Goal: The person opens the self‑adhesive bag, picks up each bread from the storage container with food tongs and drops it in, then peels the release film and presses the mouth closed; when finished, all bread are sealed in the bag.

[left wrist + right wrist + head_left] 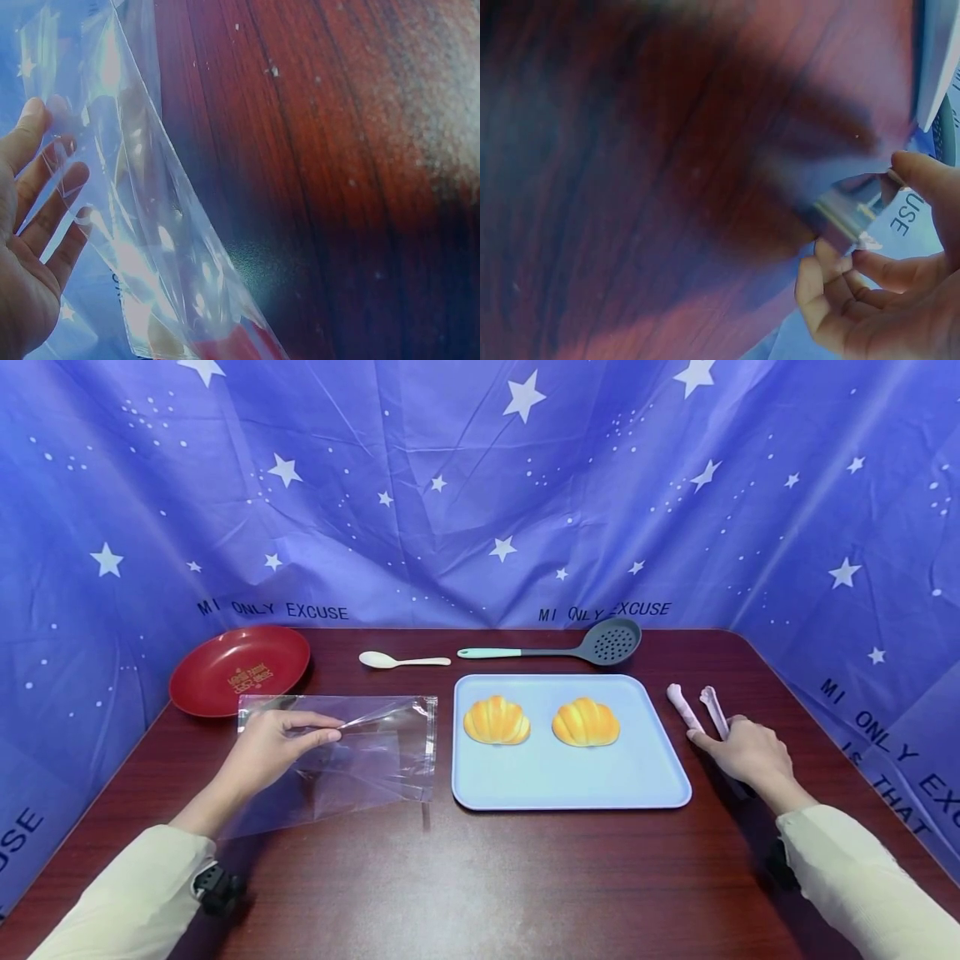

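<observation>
In the head view my left hand (pixel 272 745) pinches the upper layer of a clear plastic bag (pixel 393 768), between thumb and index finger. The film is pulled up into a crease there. The left wrist view shows the bag (pixel 161 225) hanging in front of the spread fingers of that hand (pixel 34 247). At the right, my right hand (pixel 753 750) grips a pair of tongs (pixel 681 703), with their pale pink tips apart and pointing away from me. The tongs' shiny metal end (pixel 844 221) shows between thumb and fingers in the right wrist view.
A light blue tray (pixel 525 787) between the hands carries two croissant-shaped breads (pixel 497 721). Behind it lie a slotted skimmer (pixel 611 642) and a cream spoon (pixel 382 660). A red plate (pixel 240 668) sits back left, next to the bag. A starry blue curtain (pixel 450 552) surrounds the table.
</observation>
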{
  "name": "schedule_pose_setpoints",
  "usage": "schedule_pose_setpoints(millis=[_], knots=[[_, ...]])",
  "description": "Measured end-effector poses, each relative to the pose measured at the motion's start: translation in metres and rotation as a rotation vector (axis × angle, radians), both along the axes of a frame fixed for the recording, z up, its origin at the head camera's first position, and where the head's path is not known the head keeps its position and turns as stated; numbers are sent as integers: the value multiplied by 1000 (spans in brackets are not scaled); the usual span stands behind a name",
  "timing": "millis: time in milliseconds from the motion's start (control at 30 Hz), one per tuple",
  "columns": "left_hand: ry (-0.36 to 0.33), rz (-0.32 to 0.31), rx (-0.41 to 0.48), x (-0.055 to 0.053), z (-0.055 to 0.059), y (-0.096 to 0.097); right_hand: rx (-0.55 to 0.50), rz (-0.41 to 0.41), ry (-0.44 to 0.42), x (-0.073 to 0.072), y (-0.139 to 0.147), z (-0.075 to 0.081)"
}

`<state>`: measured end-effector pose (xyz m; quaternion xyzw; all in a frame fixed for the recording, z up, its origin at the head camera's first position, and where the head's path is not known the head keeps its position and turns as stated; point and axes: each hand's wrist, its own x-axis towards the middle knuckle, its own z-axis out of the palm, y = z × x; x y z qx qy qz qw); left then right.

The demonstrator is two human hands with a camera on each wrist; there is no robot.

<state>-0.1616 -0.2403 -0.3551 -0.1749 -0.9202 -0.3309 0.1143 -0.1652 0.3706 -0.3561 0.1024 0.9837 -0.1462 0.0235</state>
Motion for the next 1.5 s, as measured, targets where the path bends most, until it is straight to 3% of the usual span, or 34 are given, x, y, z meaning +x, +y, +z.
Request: schedule_pose_setpoints(millis=[233, 467, 800, 1067, 1300, 1500], knots=[[-1, 1, -5, -1, 0, 0, -33, 57, 158, 2, 2, 0], [-21, 8, -6, -1, 0, 1, -30, 113, 372, 3, -2, 4], [-34, 10, -7, 0, 0, 0, 0, 251, 498, 5, -8, 31], [-29, 8, 2, -1, -1, 0, 68, 431, 515, 3, -17, 52], [-24, 10, 3, -1, -1, -1, 113, 520, 460, -2, -29, 66], [-23, 9, 8, 0, -1, -2, 187, 601, 421, -6, -36, 69]])
